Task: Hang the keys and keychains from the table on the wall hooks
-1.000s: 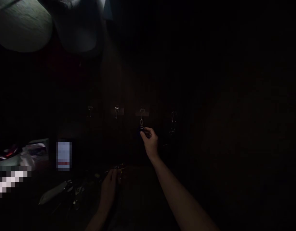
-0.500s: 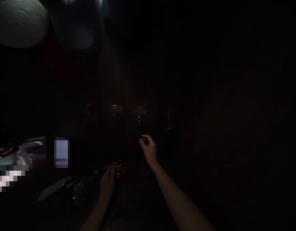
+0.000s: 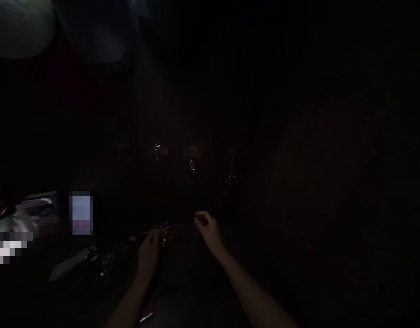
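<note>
The scene is very dark. My right hand (image 3: 208,228) is raised in front of the wall, thumb and fingers curved with a gap between them and nothing in them. Above it, a dark keychain (image 3: 192,171) with a metal clasp hangs from a wall hook (image 3: 192,150). Low and to the left, my left hand (image 3: 150,250) has its fingers curled over small shiny and yellow pieces (image 3: 164,232), too dim to name. Farther right on the wall, another item with metal fittings (image 3: 232,175) hangs from a hook (image 3: 233,157).
Two more hooks, one (image 3: 157,148) and a fainter one (image 3: 119,146), are on the wall to the left. A blurred lit screen (image 3: 81,213) stands beside a box (image 3: 42,212). A long pale object (image 3: 73,263) lies among metal items. Large pale rounded shapes (image 3: 20,29) hang at upper left.
My right hand has let go of the hanging keychain and drawn down away from it. My left hand keeps its curled pose. The view has shifted slightly.
</note>
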### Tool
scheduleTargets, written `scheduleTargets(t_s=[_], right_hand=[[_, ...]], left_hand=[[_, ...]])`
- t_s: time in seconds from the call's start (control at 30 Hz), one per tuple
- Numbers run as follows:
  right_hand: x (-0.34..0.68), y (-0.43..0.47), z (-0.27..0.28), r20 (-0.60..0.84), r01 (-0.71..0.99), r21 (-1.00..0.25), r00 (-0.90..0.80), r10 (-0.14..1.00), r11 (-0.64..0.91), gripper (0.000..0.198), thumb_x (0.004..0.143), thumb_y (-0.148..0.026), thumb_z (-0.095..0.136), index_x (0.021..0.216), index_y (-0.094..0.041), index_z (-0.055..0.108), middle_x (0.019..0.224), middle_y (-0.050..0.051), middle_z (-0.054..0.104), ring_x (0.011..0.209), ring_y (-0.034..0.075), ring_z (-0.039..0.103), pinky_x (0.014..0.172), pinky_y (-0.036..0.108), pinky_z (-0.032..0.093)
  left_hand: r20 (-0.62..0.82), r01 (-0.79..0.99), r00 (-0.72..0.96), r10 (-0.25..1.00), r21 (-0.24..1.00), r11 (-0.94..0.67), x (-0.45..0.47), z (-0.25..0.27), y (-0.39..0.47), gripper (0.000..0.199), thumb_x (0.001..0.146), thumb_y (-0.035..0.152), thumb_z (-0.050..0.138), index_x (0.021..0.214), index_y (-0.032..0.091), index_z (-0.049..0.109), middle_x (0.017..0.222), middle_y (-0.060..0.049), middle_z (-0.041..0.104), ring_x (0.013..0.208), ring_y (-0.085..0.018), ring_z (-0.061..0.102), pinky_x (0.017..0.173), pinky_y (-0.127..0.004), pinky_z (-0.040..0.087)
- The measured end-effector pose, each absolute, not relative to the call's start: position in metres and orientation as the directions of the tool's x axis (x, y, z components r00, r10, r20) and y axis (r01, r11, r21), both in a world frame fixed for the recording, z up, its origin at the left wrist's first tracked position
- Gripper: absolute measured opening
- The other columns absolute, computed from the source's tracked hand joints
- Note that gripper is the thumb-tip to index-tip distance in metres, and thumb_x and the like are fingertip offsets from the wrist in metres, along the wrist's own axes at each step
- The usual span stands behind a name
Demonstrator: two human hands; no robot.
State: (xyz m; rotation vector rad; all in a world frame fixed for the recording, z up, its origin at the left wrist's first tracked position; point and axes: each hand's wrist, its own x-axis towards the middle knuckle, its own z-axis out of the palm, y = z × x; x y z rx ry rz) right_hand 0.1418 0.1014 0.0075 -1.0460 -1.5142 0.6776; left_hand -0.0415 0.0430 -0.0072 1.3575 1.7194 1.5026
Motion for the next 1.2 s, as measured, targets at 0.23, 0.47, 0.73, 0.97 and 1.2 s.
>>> scheduleTargets(t_s=[0.23, 0.47, 0.73, 0.97, 1.2], right_hand=[[0.157, 0.081, -0.006, 0.367, 0.351, -0.851, -0.134, 0.921, 0.39, 0.016, 0.072, -0.021, 0.053, 0.085, -0.02, 0.062, 0.083, 0.001, 0.066, 0.079, 0.016, 0.061, 0.073, 0.028, 0.045], [0.16, 0.066, -0.038, 0.289, 0.464, -0.819, -0.175, 0.941, 0.337, 0.019, 0.073, -0.016, 0.052, 0.086, -0.02, 0.064, 0.072, -0.002, 0.062, 0.063, 0.012, 0.054, 0.061, 0.022, 0.041], [0.158, 0.058, -0.041, 0.375, 0.562, -0.701, -0.233, 0.897, 0.439, 0.02, 0.073, -0.012, 0.053, 0.083, -0.023, 0.065, 0.078, 0.0, 0.063, 0.065, 0.014, 0.055, 0.063, 0.025, 0.042], [0.156, 0.048, -0.031, 0.387, 0.578, -0.602, -0.393, 0.834, 0.551, 0.021, 0.079, -0.009, 0.05, 0.09, -0.019, 0.065, 0.091, 0.006, 0.064, 0.09, 0.018, 0.058, 0.081, 0.032, 0.044], [0.134, 0.016, -0.015, 0.332, 0.362, -0.492, -0.762, 0.555, 0.791, 0.033, 0.082, -0.022, 0.055, 0.113, -0.029, 0.06, 0.107, 0.003, 0.062, 0.101, 0.019, 0.052, 0.091, 0.036, 0.038]], left_hand=[[0.259, 0.372, -0.405, 0.877, 0.923, -0.1, -0.042, -0.009, 0.042, 0.034, 0.079, 0.045, 0.039, 0.077, 0.021, 0.062, 0.077, -0.003, 0.071, 0.075, -0.023, 0.065, 0.066, -0.03, 0.049], [0.303, 0.437, -0.367, 0.879, 0.891, -0.125, -0.045, 0.003, 0.03, 0.035, 0.08, 0.047, 0.038, 0.078, 0.022, 0.062, 0.079, -0.001, 0.07, 0.079, -0.021, 0.063, 0.071, -0.028, 0.048], [0.321, 0.534, -0.4, 0.858, 0.843, -0.066, -0.075, 0.004, 0.034, 0.036, 0.079, 0.047, 0.038, 0.092, 0.02, 0.059, 0.087, -0.004, 0.07, 0.085, -0.023, 0.063, 0.076, -0.031, 0.048], [0.26, 0.664, -0.322, 0.91, 0.747, 0.021, -0.094, -0.004, 0.032, 0.036, 0.079, 0.041, 0.038, 0.096, 0.019, 0.061, 0.099, -0.008, 0.069, 0.094, -0.025, 0.063, 0.081, -0.034, 0.046], [0.272, 0.692, -0.271, 0.923, 0.722, -0.01, -0.087, -0.01, 0.036, 0.033, 0.081, 0.038, 0.039, 0.095, 0.02, 0.062, 0.097, -0.007, 0.069, 0.093, -0.023, 0.063, 0.081, -0.032, 0.046]])
